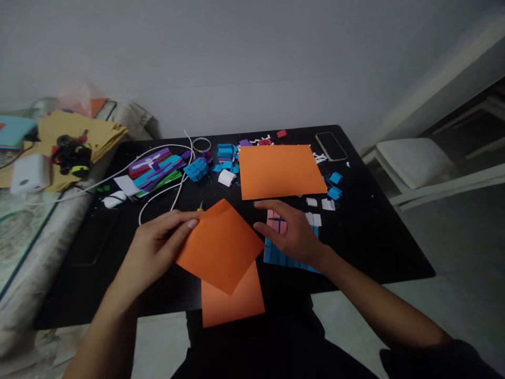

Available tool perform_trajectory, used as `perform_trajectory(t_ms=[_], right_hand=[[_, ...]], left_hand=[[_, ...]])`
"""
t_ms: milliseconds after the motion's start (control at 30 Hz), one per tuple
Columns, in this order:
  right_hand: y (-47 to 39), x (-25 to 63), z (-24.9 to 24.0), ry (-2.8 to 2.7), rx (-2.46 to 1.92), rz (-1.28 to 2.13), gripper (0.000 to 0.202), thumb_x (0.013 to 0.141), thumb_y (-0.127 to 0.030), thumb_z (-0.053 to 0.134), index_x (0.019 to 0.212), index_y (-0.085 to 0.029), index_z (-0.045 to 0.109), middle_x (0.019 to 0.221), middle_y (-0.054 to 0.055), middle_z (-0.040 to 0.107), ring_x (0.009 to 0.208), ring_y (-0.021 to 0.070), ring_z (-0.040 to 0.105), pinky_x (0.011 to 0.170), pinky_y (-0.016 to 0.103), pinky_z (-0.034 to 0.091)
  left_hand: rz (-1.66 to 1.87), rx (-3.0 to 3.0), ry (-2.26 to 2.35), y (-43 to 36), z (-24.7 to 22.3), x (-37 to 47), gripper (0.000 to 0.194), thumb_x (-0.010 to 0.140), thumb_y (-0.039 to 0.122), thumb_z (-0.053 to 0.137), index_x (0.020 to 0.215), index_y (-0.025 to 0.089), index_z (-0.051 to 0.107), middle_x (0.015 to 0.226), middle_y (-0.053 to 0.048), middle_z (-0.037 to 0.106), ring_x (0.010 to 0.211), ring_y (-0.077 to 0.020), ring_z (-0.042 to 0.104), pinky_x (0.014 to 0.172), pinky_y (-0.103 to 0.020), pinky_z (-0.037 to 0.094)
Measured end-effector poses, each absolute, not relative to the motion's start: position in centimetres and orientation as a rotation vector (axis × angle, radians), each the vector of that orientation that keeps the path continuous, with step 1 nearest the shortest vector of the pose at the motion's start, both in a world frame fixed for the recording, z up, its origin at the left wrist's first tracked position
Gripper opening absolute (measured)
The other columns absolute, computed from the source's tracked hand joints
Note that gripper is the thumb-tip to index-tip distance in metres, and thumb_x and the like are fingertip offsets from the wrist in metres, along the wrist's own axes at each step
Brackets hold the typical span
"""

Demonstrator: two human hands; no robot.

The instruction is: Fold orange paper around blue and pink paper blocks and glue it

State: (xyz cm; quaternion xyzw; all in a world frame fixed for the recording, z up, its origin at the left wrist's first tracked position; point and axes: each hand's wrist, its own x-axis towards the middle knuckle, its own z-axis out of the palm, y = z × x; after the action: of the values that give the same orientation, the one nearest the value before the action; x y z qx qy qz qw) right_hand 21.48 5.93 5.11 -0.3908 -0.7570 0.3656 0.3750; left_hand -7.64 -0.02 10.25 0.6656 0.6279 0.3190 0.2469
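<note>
My left hand (160,250) pinches the left edge of an orange paper sheet (223,245), which is held up at a slant with one corner toward the wall. Beneath it, a second piece of orange paper (232,305) reaches past the table's front edge. My right hand (290,229) hovers just right of the held sheet, thumb and fingers apart, with nothing between them. Under that hand lie a blue piece with a grid of cuts (286,258) and some pink squares (276,221), partly hidden. Farther back, a large orange sheet (282,171) lies flat.
A black table (366,231) carries colored paper strips (158,168), blue paper pieces (196,169), white scraps (314,219), a tape ring (201,144) and a phone (331,146). A white cable (158,147) loops across the left. A white chair (416,163) stands at right.
</note>
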Motion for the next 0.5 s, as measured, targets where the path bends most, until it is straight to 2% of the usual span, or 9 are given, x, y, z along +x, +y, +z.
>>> perform_trajectory(t_ms=[67, 167, 267, 333, 400, 500], right_hand=[[6.5, 19.9, 6.5, -1.818, -0.916, 1.269, 0.043, 0.089, -0.041, 0.08, 0.128, -0.023, 0.069, 0.112, 0.007, 0.08, 0.101, 0.0231, 0.078, 0.093, 0.041, 0.064], [7.3, 18.3, 7.1, -1.719, -0.865, 1.465, 0.028, 0.091, -0.04, 0.078, 0.112, -0.022, 0.076, 0.1, 0.004, 0.081, 0.092, 0.0199, 0.077, 0.083, 0.035, 0.063], [7.9, 17.9, 7.0, -1.597, -0.872, 1.546, 0.021, 0.089, -0.04, 0.079, 0.095, -0.02, 0.078, 0.093, 0.003, 0.08, 0.089, 0.0188, 0.076, 0.08, 0.033, 0.062], [8.1, 18.1, 6.9, -1.491, -0.903, 1.563, 0.023, 0.085, -0.041, 0.082, 0.092, -0.02, 0.077, 0.092, 0.003, 0.08, 0.087, 0.0181, 0.075, 0.079, 0.033, 0.062], [8.1, 18.4, 6.9, -1.429, -0.922, 1.57, 0.026, 0.082, -0.042, 0.085, 0.09, -0.02, 0.077, 0.091, 0.003, 0.079, 0.085, 0.0179, 0.075, 0.079, 0.033, 0.062], [7.9, 19.0, 6.9, -1.421, -0.922, 1.631, 0.026, 0.08, -0.042, 0.087, 0.091, -0.02, 0.077, 0.091, 0.003, 0.08, 0.087, 0.0191, 0.076, 0.081, 0.034, 0.062]], left_hand=[[0.823, 1.842, 1.614, 0.6, 10.9, -7.2, 0.032, 0.097, 0.048, 0.061, 0.107, 0.026, 0.082, 0.102, -0.007, 0.08, 0.087, -0.0231, 0.072, 0.074, -0.031, 0.057], [0.84, 1.813, 1.551, 1.3, 11.5, -6.6, 0.03, 0.094, 0.049, 0.066, 0.104, 0.026, 0.083, 0.092, -0.006, 0.079, 0.08, -0.0213, 0.07, 0.068, -0.029, 0.055], [0.969, 1.616, 1.593, 1.5, 11.4, -6.5, 0.033, 0.087, 0.049, 0.076, 0.111, 0.026, 0.081, 0.083, -0.003, 0.075, 0.073, -0.0177, 0.068, 0.064, -0.026, 0.055], [1.031, 1.454, 1.593, 1.4, 11.0, -6.5, 0.04, 0.08, 0.047, 0.084, 0.112, 0.024, 0.078, 0.085, -0.002, 0.074, 0.071, -0.0167, 0.068, 0.062, -0.025, 0.055], [1.045, 1.312, 1.538, 1.2, 10.3, -6.4, 0.039, 0.075, 0.046, 0.088, 0.103, 0.021, 0.077, 0.086, -0.003, 0.075, 0.07, -0.0171, 0.069, 0.06, -0.025, 0.057], [1.051, 1.161, 1.47, 0.8, 9.2, -6.0, 0.033, 0.078, 0.046, 0.087, 0.092, 0.018, 0.076, 0.077, -0.002, 0.074, 0.064, -0.0162, 0.068, 0.055, -0.024, 0.055]])
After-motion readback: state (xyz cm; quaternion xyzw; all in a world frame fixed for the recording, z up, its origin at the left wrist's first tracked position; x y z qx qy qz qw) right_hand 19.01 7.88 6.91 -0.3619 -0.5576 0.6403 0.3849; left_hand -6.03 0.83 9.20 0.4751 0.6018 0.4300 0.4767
